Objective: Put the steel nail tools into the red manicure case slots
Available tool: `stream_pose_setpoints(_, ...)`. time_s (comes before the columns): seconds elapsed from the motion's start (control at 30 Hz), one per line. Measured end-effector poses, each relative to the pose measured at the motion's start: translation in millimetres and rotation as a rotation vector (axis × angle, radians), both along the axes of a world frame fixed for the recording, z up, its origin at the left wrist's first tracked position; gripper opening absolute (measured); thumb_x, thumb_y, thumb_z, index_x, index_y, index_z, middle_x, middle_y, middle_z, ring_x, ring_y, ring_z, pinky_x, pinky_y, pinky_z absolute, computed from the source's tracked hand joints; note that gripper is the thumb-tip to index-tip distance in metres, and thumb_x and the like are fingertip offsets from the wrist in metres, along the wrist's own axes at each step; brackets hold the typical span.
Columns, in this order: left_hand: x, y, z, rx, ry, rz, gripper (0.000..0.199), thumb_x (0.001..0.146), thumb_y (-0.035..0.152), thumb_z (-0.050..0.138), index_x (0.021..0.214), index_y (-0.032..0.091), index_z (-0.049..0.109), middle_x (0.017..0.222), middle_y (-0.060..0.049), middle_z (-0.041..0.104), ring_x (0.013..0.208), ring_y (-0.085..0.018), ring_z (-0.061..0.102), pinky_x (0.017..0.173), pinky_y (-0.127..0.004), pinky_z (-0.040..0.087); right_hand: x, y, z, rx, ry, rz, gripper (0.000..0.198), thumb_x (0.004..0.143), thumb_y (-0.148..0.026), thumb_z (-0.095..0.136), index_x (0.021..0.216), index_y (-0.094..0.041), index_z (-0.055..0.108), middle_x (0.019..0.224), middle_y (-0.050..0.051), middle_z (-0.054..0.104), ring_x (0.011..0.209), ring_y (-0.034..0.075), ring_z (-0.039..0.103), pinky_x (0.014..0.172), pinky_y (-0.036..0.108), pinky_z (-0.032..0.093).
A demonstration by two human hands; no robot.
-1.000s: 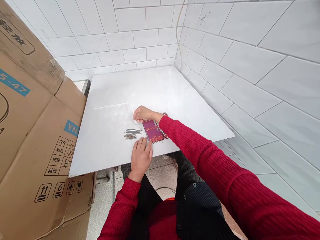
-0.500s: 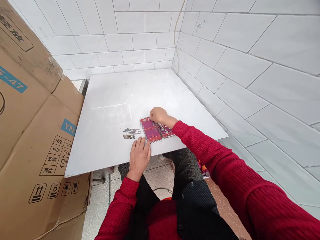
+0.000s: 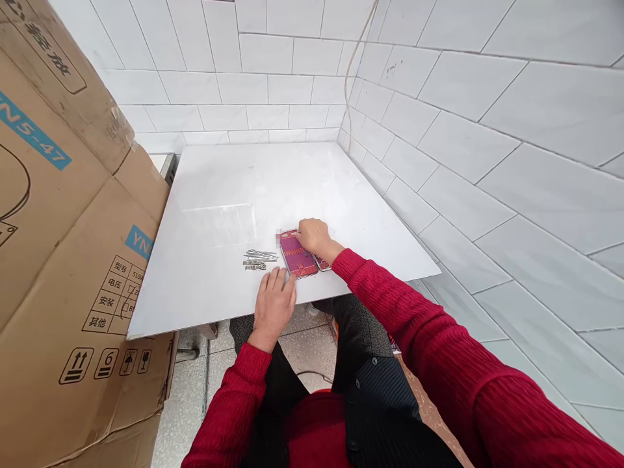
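An open manicure case (image 3: pixel 291 243) with a purple and red lining lies near the table's front edge. Its right half, where a scissors' finger loops (image 3: pixel 323 264) show, is mostly covered by my right hand and sleeve. My right hand (image 3: pixel 314 235) is over the case's middle, fingers curled closed; whatever they pinch is hidden. At the case's near left corner lies my left hand (image 3: pixel 273 305), its fingers stretched out and the index finger touching the corner. Several slim metal nail tools (image 3: pixel 262 255) lie left of the case, with nail clippers (image 3: pixel 254 265) just below them.
The white table (image 3: pixel 219 175) meets tiled walls (image 3: pixel 439 143) at the back and right. Large cardboard boxes (image 3: pixel 88 214) stand along its left side. A pale cable (image 3: pixel 348 84) hangs down in the corner.
My right hand has shifted slightly right and toward me over the case, covering more of its right half. My left hand stays at the near corner. The view has tilted a little.
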State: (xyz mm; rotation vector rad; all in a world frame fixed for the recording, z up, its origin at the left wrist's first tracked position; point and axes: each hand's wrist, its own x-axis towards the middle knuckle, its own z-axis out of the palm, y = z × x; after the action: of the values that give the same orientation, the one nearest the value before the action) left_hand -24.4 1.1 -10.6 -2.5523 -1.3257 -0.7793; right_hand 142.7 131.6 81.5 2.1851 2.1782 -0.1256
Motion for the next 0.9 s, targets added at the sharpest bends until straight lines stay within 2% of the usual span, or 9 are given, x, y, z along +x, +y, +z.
stream_pose_setpoints(0.23,0,0,-0.3,-0.032,-0.017,-0.001,0.033,0.102,0.019,0.049,0.13,0.017,0.067,0.136,-0.017,0.067,0.133,-0.032,0.059,0.113,-0.051,0.046,-11,16,2,-0.088,-0.028,-0.004,0.028,0.092,-0.016,0.062,0.115,-0.011,0.076,0.117,0.023,0.075,0.109,0.031,0.073,0.085,0.033,0.055)
stream_pose_setpoints(0.5,1,0,-2.7,-0.028,-0.019,0.002,0.032,0.102,0.019,0.049,0.129,0.016,0.067,0.136,-0.017,0.067,0.133,-0.032,0.059,0.113,-0.052,0.045,-18,37,-4,-0.114,-0.07,0.011,0.028,0.088,-0.017,0.07,0.115,-0.01,0.077,0.121,0.024,0.074,0.112,0.032,0.072,0.087,0.031,0.055)
stream_pose_setpoints(0.63,1,-1,-2.1,-0.046,-0.03,-0.003,0.033,0.102,0.019,0.049,0.13,0.016,0.067,0.137,-0.018,0.066,0.134,-0.033,0.058,0.113,-0.052,0.045,-18,45,-6,-0.092,-0.07,0.016,0.033,0.086,-0.02,0.073,0.117,-0.009,0.076,0.123,0.025,0.073,0.114,0.033,0.07,0.09,0.033,0.055)
stream_pose_setpoints(0.83,2,-1,-0.4,-0.047,-0.017,-0.004,0.034,0.102,0.018,0.047,0.13,0.015,0.066,0.137,-0.018,0.066,0.134,-0.032,0.058,0.114,-0.052,0.044,-16,53,-7,-0.051,-0.055,0.046,0.046,0.074,-0.025,0.084,0.116,-0.008,0.076,0.115,0.026,0.074,0.11,0.038,0.071,0.092,0.037,0.056)
stream_pose_setpoints(0.9,2,-2,-0.2,-0.047,-0.012,-0.003,0.034,0.102,0.018,0.047,0.13,0.014,0.066,0.137,-0.018,0.066,0.134,-0.032,0.058,0.115,-0.052,0.044,-17,60,-6,-0.086,-0.043,0.083,0.048,0.071,-0.023,0.086,0.115,-0.008,0.076,0.113,0.026,0.074,0.11,0.039,0.071,0.092,0.038,0.056)
